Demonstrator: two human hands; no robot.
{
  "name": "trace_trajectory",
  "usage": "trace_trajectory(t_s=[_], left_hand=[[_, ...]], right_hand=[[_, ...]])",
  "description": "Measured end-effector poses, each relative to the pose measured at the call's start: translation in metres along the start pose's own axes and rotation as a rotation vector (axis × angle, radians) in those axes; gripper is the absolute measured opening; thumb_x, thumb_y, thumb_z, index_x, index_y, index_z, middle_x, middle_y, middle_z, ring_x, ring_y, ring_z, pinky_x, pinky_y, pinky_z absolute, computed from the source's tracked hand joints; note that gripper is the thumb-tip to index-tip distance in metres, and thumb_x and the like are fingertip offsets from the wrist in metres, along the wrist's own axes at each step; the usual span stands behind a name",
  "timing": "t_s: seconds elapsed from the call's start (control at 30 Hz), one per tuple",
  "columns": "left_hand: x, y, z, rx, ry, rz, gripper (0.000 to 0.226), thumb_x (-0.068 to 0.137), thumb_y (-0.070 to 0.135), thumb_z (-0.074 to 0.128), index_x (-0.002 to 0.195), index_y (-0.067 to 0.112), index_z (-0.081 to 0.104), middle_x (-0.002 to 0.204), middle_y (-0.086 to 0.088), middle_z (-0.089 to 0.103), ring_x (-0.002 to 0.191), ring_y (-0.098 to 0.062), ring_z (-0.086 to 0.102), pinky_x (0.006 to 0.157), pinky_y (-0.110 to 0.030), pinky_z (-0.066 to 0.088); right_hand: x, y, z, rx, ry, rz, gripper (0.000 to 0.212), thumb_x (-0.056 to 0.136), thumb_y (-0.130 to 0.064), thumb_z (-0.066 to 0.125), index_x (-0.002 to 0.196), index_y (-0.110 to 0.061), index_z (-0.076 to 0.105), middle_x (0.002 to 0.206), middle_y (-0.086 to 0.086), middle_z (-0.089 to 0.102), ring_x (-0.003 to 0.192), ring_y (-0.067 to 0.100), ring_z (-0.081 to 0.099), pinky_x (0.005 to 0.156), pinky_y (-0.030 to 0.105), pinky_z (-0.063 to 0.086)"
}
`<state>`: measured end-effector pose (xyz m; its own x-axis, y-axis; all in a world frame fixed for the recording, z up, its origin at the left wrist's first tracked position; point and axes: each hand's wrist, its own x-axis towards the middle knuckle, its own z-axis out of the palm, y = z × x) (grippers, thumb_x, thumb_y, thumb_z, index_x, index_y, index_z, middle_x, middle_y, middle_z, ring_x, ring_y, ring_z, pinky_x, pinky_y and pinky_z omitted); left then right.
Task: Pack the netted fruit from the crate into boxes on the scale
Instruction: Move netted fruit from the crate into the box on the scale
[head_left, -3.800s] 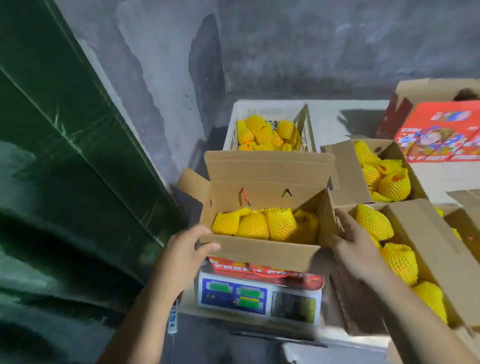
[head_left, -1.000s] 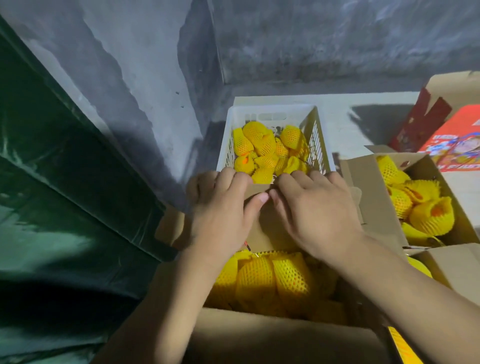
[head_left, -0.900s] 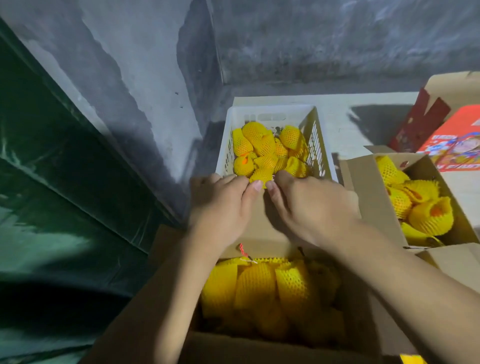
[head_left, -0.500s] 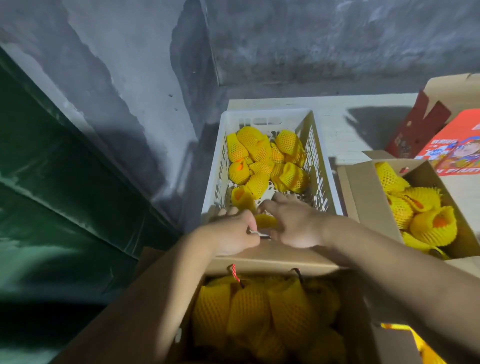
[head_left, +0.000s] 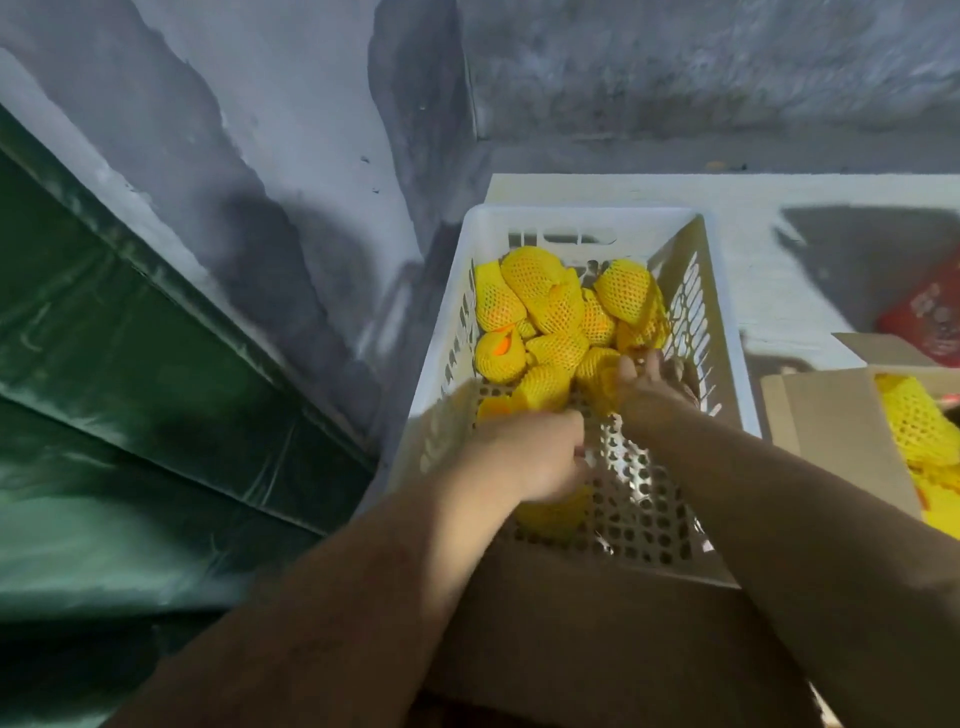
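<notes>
A white slatted crate (head_left: 724, 332) stands against the wall, its far half filled with several yellow-netted fruits (head_left: 553, 306). Both my hands are inside it. My left hand (head_left: 524, 457) curls down over a netted fruit (head_left: 553, 512) on the crate's perforated floor and grips it. My right hand (head_left: 641, 387) reaches further in, fingers around another netted fruit (head_left: 597, 376) at the edge of the pile. The brown flap of the cardboard box (head_left: 613, 639) lies across the bottom of the view under my forearms; its inside and the scale are hidden.
A second open cardboard box (head_left: 831, 415) with netted fruit stands at the right. A red printed box (head_left: 930, 322) sits behind it on the white tabletop (head_left: 810, 291). A grey wall rises behind, and a green tarp (head_left: 130, 415) hangs at the left.
My hands left the box's far flap and moved forward into the crate, each taking hold of a netted fruit. The view tilted forward, so the packed box dropped out of sight.
</notes>
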<state>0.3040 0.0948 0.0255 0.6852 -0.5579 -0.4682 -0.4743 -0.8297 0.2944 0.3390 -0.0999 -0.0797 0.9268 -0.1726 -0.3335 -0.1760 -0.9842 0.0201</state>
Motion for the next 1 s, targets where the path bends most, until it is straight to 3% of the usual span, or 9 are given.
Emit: trace_trajectory(t_s=[0.07, 0.13, 0.27, 0.33, 0.43, 0.6, 0.77, 0.9, 1.0], left_hand=[[0.025, -0.022, -0.002, 0.097, 0.040, -0.177, 0.044, 0.100, 0.039, 0.054, 0.139, 0.019, 0.050, 0.142, -0.012, 0.050, 0.134, -0.038, 0.044, 0.108, -0.052, 0.042], [0.043, -0.042, -0.001, 0.137, 0.044, -0.351, 0.060, 0.099, 0.035, 0.056, 0.153, 0.021, 0.035, 0.160, -0.015, 0.028, 0.148, -0.040, 0.024, 0.120, -0.054, 0.028], [0.065, -0.061, 0.022, -0.027, 0.007, -0.407, 0.075, 0.097, 0.003, 0.045, 0.163, 0.023, 0.016, 0.169, -0.016, 0.016, 0.151, -0.041, 0.025, 0.116, -0.050, 0.033], [0.071, -0.064, 0.043, -0.157, -0.004, -0.458, 0.068, 0.104, 0.010, 0.047, 0.164, 0.023, 0.017, 0.167, -0.014, 0.021, 0.146, -0.039, 0.036, 0.108, -0.046, 0.040], [0.076, -0.068, 0.057, -0.212, -0.038, -0.549, 0.084, 0.096, 0.026, 0.070, 0.163, 0.018, 0.019, 0.167, -0.014, 0.011, 0.146, -0.038, 0.035, 0.111, -0.044, 0.042], [0.082, -0.075, 0.055, 0.102, 0.104, -0.400, 0.100, 0.070, 0.056, 0.083, 0.149, 0.026, 0.031, 0.151, -0.009, 0.023, 0.134, -0.033, 0.033, 0.095, -0.043, 0.046], [0.113, -0.061, 0.045, 0.017, 0.090, -0.207, 0.103, 0.067, 0.056, 0.087, 0.147, 0.024, 0.031, 0.167, 0.007, 0.001, 0.147, -0.033, 0.023, 0.106, -0.050, 0.039], [0.124, -0.048, 0.065, -0.176, 0.063, -0.107, 0.102, 0.070, 0.038, 0.090, 0.144, 0.029, 0.020, 0.166, 0.009, -0.006, 0.126, -0.033, 0.051, 0.083, -0.041, 0.046], [0.130, -0.042, 0.067, -0.287, 0.082, -0.133, 0.118, 0.067, 0.033, 0.093, 0.145, 0.050, 0.006, 0.157, 0.016, -0.008, 0.111, -0.031, 0.052, 0.083, -0.043, 0.046]], right_hand=[[-0.001, -0.001, 0.004, 0.006, -0.030, -0.033, 0.050, 0.108, -0.024, 0.041, 0.157, -0.020, 0.028, 0.162, 0.018, 0.028, 0.151, 0.039, 0.024, 0.124, 0.046, 0.010], [0.003, -0.002, 0.008, 0.013, -0.004, -0.053, 0.058, 0.106, -0.016, 0.050, 0.158, -0.016, 0.024, 0.158, 0.015, 0.031, 0.146, 0.032, 0.033, 0.119, 0.035, 0.027], [0.008, -0.005, 0.010, 0.003, -0.045, 0.080, 0.065, 0.099, -0.013, 0.055, 0.156, -0.008, 0.024, 0.159, 0.021, 0.022, 0.147, 0.038, 0.028, 0.119, 0.045, 0.034], [0.005, -0.012, 0.011, -0.014, -0.144, 0.128, 0.069, 0.093, -0.026, 0.059, 0.151, -0.014, 0.025, 0.162, 0.022, 0.015, 0.151, 0.043, 0.020, 0.119, 0.052, 0.031], [0.005, -0.022, 0.007, 0.059, -0.189, 0.106, 0.070, 0.090, -0.031, 0.067, 0.145, -0.016, 0.027, 0.148, 0.022, 0.041, 0.135, 0.043, 0.044, 0.097, 0.053, 0.050], [0.029, -0.027, -0.021, 0.172, -0.094, 0.008, 0.103, 0.081, -0.052, 0.078, 0.155, -0.021, 0.014, 0.149, 0.018, 0.034, 0.139, 0.045, 0.038, 0.106, 0.056, 0.046], [0.044, -0.029, -0.009, 0.177, -0.179, 0.038, 0.068, 0.091, -0.025, 0.073, 0.146, -0.017, 0.034, 0.148, 0.021, 0.012, 0.129, 0.047, 0.051, 0.101, 0.048, 0.052], [0.046, -0.032, 0.010, 0.095, -0.162, -0.002, 0.055, 0.102, -0.015, 0.050, 0.152, -0.025, 0.032, 0.157, 0.016, 0.007, 0.149, 0.051, 0.011, 0.105, 0.048, 0.052], [0.048, -0.023, 0.011, 0.026, -0.168, -0.047, 0.066, 0.103, -0.016, 0.054, 0.161, -0.021, 0.024, 0.166, 0.009, 0.004, 0.151, 0.057, -0.004, 0.120, 0.061, 0.030]])
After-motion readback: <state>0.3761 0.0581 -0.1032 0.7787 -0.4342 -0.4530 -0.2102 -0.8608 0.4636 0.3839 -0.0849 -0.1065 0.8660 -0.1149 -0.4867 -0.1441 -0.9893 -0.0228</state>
